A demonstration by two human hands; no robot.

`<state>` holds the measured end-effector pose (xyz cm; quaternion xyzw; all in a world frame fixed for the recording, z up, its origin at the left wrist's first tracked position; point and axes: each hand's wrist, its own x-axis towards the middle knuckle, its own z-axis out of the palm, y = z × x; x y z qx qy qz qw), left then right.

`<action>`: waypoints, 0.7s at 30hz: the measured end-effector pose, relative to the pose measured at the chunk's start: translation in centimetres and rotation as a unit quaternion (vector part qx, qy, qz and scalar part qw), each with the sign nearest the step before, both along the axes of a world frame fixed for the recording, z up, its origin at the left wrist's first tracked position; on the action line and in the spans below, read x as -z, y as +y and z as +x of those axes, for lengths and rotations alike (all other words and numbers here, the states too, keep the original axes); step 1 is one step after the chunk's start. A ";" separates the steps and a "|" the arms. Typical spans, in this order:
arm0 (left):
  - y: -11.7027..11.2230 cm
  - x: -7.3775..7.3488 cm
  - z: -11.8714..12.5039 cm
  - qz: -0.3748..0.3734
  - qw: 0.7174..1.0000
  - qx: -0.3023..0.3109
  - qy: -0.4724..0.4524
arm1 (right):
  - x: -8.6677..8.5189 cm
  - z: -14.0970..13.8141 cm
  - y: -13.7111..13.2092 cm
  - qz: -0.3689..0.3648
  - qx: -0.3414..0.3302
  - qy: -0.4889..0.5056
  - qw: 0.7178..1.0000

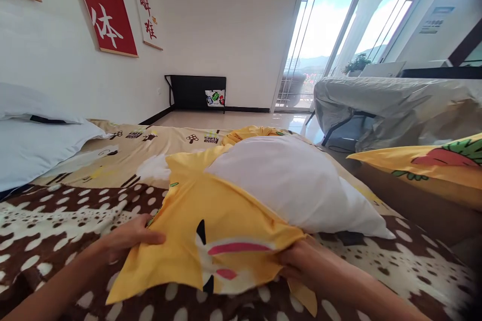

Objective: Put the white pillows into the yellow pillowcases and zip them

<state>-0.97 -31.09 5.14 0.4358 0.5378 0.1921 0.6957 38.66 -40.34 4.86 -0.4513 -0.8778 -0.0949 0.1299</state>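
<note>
A yellow pillowcase (pixel 181 215) with a pink, white and black print lies in front of me, partly around a white pillow (pixel 278 175). Much of the pillow bulges out bare on the far right side. My left hand (pixel 133 234) pinches the case's left edge, thumb on top of the cloth. At the case's right edge, near its opening, my right hand (pixel 301 259) is closed on the fabric; its fingertips are partly hidden by the cloth.
Beneath lies a brown and cream patterned blanket (pixel 75 220). White pillows (pixel 41 145) are at the left, and another yellow pillow (pixel 444 165) with a carrot print is at the right. Beyond stand a plastic-covered table (pixel 376 95), a black folded panel (pixel 192 92) and a glass door (pixel 324 34).
</note>
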 end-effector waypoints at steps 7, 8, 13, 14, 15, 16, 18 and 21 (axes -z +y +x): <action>-2.1 3.1 2.3 -0.002 0.983 -0.170 -0.063 | -4.8 -6.0 6.5 -0.112 0.167 0.112 0.973; -1.9 2.8 2.7 0.004 0.980 -0.193 -0.045 | -4.9 -6.9 7.7 -0.169 0.163 0.123 0.964; -1.2 1.0 1.3 0.083 0.980 -0.180 0.038 | -6.3 -5.8 11.3 -0.300 0.194 0.378 0.854; -1.4 0.8 0.7 0.095 0.980 -0.161 0.063 | -6.8 -4.5 11.3 -0.306 0.191 0.392 0.847; -1.7 0.7 0.1 0.103 0.981 -0.137 0.095 | -7.2 -3.2 11.1 -0.324 0.176 0.373 0.852; -2.1 0.7 -0.3 0.107 0.979 -0.111 0.134 | -7.8 -1.9 10.9 -0.362 0.151 0.329 0.859; -3.0 0.7 -0.6 0.113 0.967 -0.056 0.223 | -9.2 0.3 10.9 -0.452 0.088 0.215 0.861; -4.4 1.1 -0.3 0.129 0.933 -0.011 0.337 | -11.9 1.6 13.1 -0.376 0.090 0.130 0.913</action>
